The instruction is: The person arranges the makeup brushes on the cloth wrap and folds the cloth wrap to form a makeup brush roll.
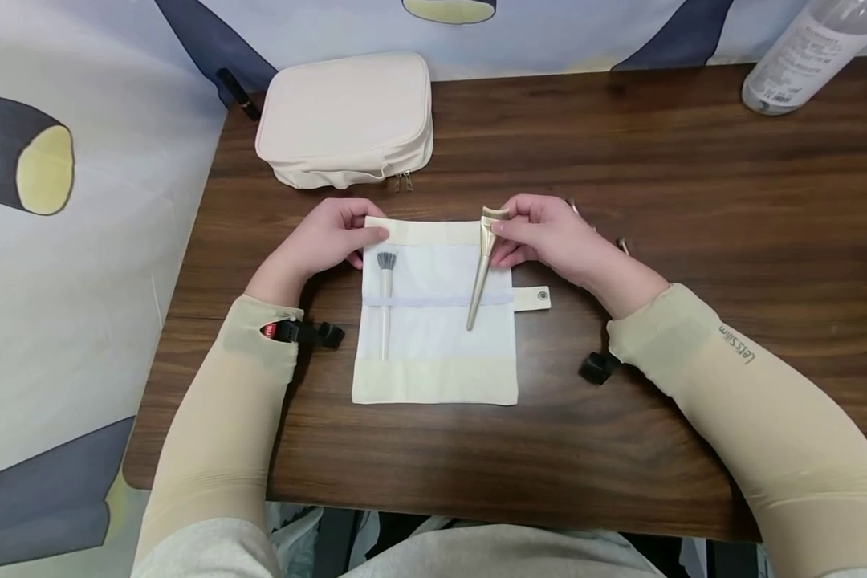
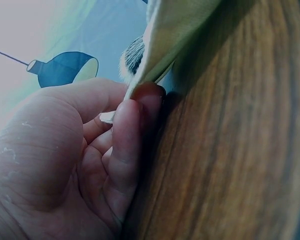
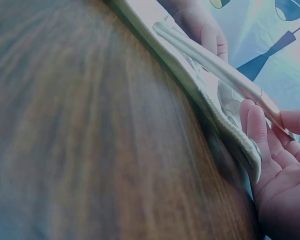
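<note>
A cream cloth brush roll (image 1: 433, 381) lies spread on the table in the head view. My left hand (image 1: 335, 233) pinches its upper left edge between thumb and fingers. Inside its left part sits a makeup brush with grey bristles (image 1: 386, 262), its handle down behind the translucent band. My right hand (image 1: 545, 234) holds a gold makeup brush (image 1: 479, 285) near its head, the handle pointing down over the roll's right part. In the right wrist view, the thumb and fingers pinch the gold brush's handle (image 3: 215, 65) above the cloth.
A cream zippered case (image 1: 347, 112) stands behind the roll, with a black pen-like item (image 1: 237, 95) at its left. A clear labelled bottle (image 1: 802, 60) is at the back right. Beyond my right hand, ends of small items (image 1: 624, 245) show. A snap strap (image 1: 532, 299) sticks out right.
</note>
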Motion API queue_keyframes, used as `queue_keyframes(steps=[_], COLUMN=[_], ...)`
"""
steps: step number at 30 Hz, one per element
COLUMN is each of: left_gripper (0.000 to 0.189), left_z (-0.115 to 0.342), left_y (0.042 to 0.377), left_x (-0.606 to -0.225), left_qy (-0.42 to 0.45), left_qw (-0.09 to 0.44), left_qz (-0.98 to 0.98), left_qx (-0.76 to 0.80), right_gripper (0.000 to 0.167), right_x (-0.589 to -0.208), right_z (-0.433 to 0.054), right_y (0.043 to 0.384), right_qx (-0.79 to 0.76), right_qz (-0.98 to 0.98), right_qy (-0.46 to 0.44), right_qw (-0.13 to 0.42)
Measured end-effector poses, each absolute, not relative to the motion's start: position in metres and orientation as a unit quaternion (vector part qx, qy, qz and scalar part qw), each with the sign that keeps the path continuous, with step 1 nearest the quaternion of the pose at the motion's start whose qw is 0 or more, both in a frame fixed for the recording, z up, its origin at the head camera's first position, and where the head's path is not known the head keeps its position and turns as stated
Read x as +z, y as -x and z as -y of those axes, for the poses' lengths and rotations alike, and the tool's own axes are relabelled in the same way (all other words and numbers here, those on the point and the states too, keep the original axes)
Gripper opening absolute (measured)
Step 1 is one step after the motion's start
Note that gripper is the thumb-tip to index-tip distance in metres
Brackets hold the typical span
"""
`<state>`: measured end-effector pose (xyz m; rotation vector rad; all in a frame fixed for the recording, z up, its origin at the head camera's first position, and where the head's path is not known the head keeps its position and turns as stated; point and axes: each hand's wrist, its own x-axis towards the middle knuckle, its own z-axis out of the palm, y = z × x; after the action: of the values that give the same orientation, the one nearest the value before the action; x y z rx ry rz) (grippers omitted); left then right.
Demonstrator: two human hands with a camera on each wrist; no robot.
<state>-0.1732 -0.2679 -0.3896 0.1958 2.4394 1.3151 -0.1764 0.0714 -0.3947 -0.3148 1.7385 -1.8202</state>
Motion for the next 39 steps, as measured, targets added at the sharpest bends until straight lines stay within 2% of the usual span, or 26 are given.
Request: queue_keyframes(steps=[39], left_gripper=[0.013], left_z=[0.267], left_y=[0.1724], left_x=[-0.3904], left_qy=[-0.067], left_qw=[0.18], left_qz=[-0.864], left_qx=[0.465], right_gripper=[0.011], right_x=[-0.3972], right_z=[-0.0705], right_y=[0.1739], right_qx=[-0.695], right_qz=[-0.647], right_qy=[0.113], right_qw=[0.293])
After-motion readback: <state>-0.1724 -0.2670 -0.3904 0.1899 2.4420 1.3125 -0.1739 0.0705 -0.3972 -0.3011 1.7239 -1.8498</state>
